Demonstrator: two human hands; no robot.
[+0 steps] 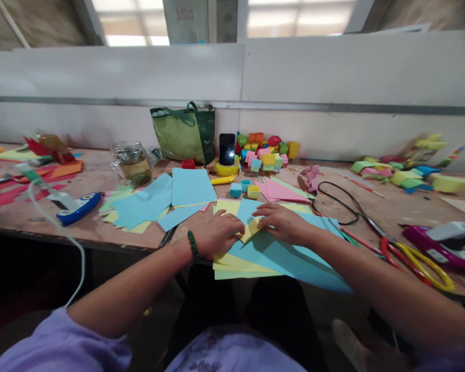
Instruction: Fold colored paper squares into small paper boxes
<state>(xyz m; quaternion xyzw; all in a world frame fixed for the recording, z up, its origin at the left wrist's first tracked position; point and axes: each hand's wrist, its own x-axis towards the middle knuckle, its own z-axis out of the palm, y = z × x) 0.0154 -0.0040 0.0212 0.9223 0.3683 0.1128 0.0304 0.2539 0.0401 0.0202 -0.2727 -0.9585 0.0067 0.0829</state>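
A small folded piece of yellow paper (251, 230) lies between my two hands, over large blue and yellow paper sheets (279, 254) at the table's front edge. My left hand (220, 232), with a green bead bracelet at the wrist, grips the piece's left side between closed fingers. From the right, my right hand (281, 222) has its fingertips pressed on the piece's upper right edge. Just beyond my hands stand small folded paper boxes, a blue one (235, 190) and a yellow one (253, 192).
Blue sheets (191, 186) lie to the left, near a glass mug (134, 164). A phone (227, 149) stands before a heap of colourful paper boxes (269, 159). Scissors (422, 261) and a purple glue gun (434, 247) lie right; a blue glue gun (79, 207) lies left.
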